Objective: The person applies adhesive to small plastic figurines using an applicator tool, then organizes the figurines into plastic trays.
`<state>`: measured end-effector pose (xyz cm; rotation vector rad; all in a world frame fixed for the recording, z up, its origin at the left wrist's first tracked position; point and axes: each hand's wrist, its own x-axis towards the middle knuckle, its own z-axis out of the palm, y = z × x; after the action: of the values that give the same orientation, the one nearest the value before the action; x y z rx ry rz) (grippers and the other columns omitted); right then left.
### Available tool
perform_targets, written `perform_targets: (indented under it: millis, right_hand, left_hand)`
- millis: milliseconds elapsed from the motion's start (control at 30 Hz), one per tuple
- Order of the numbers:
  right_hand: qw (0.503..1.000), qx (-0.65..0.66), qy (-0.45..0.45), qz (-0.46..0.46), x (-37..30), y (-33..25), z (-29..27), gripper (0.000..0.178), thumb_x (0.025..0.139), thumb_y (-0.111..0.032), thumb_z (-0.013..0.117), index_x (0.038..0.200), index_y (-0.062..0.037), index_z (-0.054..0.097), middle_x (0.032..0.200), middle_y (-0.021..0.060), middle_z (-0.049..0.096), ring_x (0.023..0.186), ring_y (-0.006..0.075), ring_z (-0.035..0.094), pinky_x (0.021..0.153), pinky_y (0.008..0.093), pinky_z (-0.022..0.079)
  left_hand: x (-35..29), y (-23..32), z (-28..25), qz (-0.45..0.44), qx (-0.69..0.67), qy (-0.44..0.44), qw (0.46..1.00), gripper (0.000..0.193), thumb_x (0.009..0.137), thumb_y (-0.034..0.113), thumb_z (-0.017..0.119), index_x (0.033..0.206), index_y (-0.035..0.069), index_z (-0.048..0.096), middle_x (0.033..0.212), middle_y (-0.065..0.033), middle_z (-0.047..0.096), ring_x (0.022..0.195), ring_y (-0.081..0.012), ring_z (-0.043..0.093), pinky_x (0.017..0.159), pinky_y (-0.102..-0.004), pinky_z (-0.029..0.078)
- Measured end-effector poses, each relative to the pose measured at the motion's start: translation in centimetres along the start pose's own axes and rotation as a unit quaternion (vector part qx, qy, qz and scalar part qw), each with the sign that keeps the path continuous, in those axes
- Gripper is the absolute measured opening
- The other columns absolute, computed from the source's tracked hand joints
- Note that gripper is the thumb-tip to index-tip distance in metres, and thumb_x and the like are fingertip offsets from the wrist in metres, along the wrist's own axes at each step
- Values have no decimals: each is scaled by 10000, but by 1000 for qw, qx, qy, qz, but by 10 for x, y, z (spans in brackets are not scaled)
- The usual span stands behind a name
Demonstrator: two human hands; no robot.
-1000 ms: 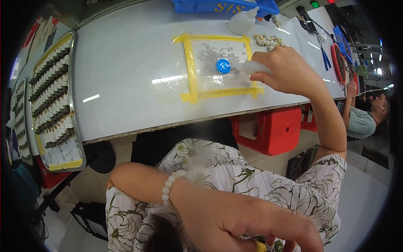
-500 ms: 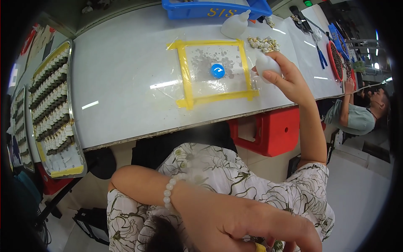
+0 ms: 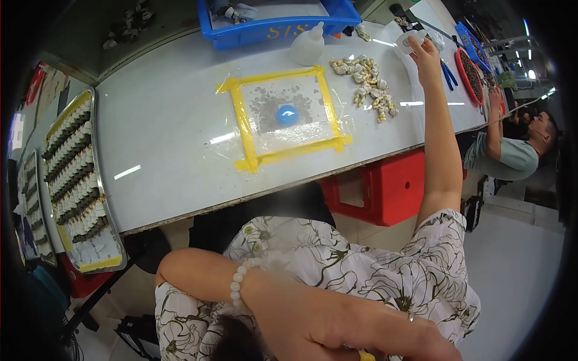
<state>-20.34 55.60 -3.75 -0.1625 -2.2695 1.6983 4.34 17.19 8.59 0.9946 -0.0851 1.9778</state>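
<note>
With its arm stretched to the far right of the table, my right hand (image 3: 425, 49) is closed round a white squeeze bottle (image 3: 404, 42). My left hand (image 3: 343, 319), with a beaded bracelet (image 3: 237, 283) and a ring, is close to the camera at the lower edge. Its fingers are bent; a bit of yellow shows under them, and the fingertips are mostly out of sight. A round blue object (image 3: 287, 114) sits on a pale sheet (image 3: 295, 133) marked with wet spots and framed by yellow tape (image 3: 248, 133). Another white squeeze bottle (image 3: 307, 49) stands behind it.
Small white-and-yellowish pieces (image 3: 367, 79) lie in a loose heap. A blue bin (image 3: 271, 31) stands at the back. Metal trays (image 3: 103, 198) with rows of small pieces are at left, a red stool (image 3: 394, 186) below the edge, a co-worker (image 3: 512, 150) at right.
My right hand has moved away to the far right with the squeeze bottle, uncovering more of the heap of small pieces. My left hand stays low; the view has shifted slightly.
</note>
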Motion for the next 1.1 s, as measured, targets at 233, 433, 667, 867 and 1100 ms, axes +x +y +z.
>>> perform_targets:
  millis: [233, 433, 667, 867, 1100]
  right_hand:
    - [994, -74, 75, 5, 39, 42, -5, 386, 784, -187, 711, 1091, -17, 550, 972, 53, 631, 914, 125, 582, 803, 264, 446]
    - [968, -9, 150, -201, -34, -18, 41, 396, 772, -155, 707, 1096, 10, 551, 1047, 100, 597, 965, 170, 570, 859, 283, 443]
    - [973, -67, -182, -123, -130, -76, 143, 458, 760, -175, 712, 1154, -20, 538, 1112, 76, 607, 1041, 164, 566, 900, 311, 430]
    - [966, -84, -243, -27, -121, -84, 162, 464, 757, -106, 722, 1152, 16, 510, 1064, 76, 607, 958, 135, 583, 841, 252, 460]
    - [976, -24, -212, -29, -128, -76, 158, 417, 759, -141, 715, 1095, 26, 532, 957, 55, 615, 860, 120, 587, 763, 249, 463]
  left_hand:
    - [9, 21, -2, -195, -9, -12, 981, 576, 608, -125, 326, 1151, -75, 512, 1157, -188, 524, 1106, -296, 483, 963, -383, 365]
    - [-15, 2, -12, -126, 22, -9, 992, 392, 710, -70, 377, 1060, -48, 552, 1143, -206, 519, 1030, -329, 498, 905, -395, 389]
    - [-53, 4, -16, -116, 271, -138, 945, 222, 858, 119, 490, 1010, -21, 570, 1138, -200, 527, 1065, -350, 501, 900, -469, 372]
    - [-66, 30, 22, -63, 354, -149, 921, 190, 911, 132, 466, 924, -18, 580, 1066, -212, 556, 1021, -374, 538, 920, -595, 324]
    - [-85, 31, 24, -53, 266, -206, 940, 241, 916, 166, 472, 925, -49, 581, 1047, -228, 545, 964, -390, 540, 795, -429, 469]
